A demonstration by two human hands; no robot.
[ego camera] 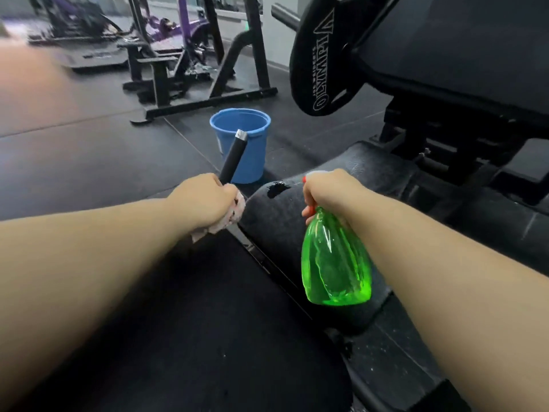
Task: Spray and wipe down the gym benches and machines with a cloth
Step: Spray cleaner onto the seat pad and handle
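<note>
My left hand is closed around a pale pink cloth wrapped on the base of a black machine handle with a silver end cap. My right hand grips the red trigger head of a clear green spray bottle, which hangs down over a dark padded seat. The seat has a torn patch near its far end, just left of my right hand. The nozzle is hidden behind my fingers.
A blue bucket stands on the black rubber floor just beyond the handle. A black weight plate hangs on the machine at upper right. A black rack frame and purple machines stand farther back.
</note>
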